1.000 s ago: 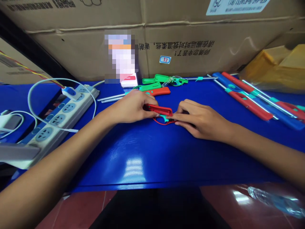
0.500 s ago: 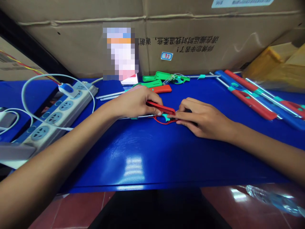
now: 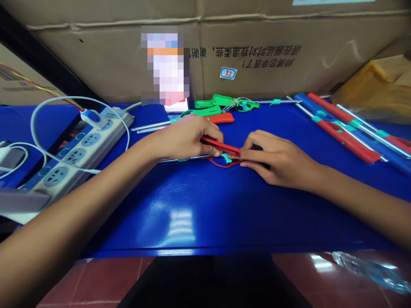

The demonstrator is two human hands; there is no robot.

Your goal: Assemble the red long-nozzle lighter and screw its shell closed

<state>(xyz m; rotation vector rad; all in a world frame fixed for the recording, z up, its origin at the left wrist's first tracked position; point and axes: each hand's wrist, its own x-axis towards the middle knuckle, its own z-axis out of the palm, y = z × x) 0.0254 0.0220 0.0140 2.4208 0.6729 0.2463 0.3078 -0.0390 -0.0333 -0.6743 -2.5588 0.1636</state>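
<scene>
Left hand [image 3: 189, 137] and right hand [image 3: 276, 159] — both pinching red handle parts [image 3: 227, 147].

Power strip [image 3: 75, 155] left of probable lighter [image 3: 226, 146], carton [image 3: 257, 79] behind, table [image 3: 231, 209] beneath.

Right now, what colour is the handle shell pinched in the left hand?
The handle shell is red; the head view, the only one, shows it.

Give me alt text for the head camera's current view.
A person's left hand and right hand hold red handle parts beside a teal trigger at a blue table. Green handles lie behind, with a white power strip on the left and a cardboard box at the back.
</scene>
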